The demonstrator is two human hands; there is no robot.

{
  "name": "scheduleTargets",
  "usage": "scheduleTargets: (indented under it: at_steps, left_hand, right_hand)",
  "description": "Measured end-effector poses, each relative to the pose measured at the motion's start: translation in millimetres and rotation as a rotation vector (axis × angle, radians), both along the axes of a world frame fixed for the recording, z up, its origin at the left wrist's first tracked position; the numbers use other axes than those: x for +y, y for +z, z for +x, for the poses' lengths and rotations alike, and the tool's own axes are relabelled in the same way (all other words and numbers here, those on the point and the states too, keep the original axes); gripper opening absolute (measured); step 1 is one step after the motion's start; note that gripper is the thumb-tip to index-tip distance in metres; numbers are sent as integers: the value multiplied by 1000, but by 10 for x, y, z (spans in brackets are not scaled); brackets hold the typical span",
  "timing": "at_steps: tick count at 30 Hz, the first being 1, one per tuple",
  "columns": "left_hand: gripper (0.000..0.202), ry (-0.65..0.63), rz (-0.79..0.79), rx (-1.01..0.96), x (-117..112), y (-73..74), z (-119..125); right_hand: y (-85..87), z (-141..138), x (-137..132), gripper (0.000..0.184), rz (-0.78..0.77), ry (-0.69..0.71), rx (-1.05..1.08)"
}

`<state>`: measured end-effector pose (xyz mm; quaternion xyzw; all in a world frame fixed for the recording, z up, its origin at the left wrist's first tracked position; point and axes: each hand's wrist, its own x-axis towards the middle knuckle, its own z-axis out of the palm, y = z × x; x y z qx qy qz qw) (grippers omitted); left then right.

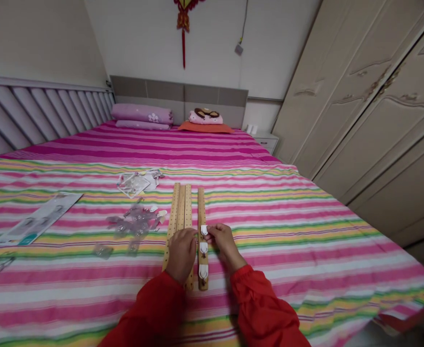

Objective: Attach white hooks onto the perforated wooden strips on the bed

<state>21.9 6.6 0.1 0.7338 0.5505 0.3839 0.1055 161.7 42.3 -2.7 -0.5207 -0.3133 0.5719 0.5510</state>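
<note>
The light, stiff perforated wooden strip (pixel 201 212), lying lengthwise near the bed's (pixel 287 250) near edge, is best steadied along its bare upper length, while the right hand (pixel 225 242) pinches a small white plastic hook (pixel 204 230) and the left hand (pixel 182 254) lies curled over the neighbouring wooden strips (pixel 178 212), its hold unclear.

A bedsheet (pixel 277 270) is showing pink, white, green and yellow stripes, while red sleeves (pixel 262 303) are covering both arms and white hooks (pixel 203 247) are dotting a pale wooden strip (pixel 201 212).

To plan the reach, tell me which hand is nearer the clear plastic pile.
Left hand, just right of the clear plastic pile; right hand lies farther right, beyond the wooden strip.
</note>
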Motion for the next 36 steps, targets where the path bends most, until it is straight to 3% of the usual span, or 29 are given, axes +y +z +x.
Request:
scheduleTargets:
  at_steps: [8,17,24,36]
  left_hand:
    - [35,20,-95,145,-49,18,58]
    - [42,5,-126,202,-14,-77,67]
    - [47,-37,-191,275,-33,-7,94]
    - [49,-37,-174,317,-6,-74,89]
  right_hand:
    - [-53,-48,55,13,-4,-7,-21]
    - [-82,-78,69,14,-4,-33,-31]
    - [-128,-106,79,17,-7,-70,-35]
    - [-202,-114,74,24,-27,-99,6]
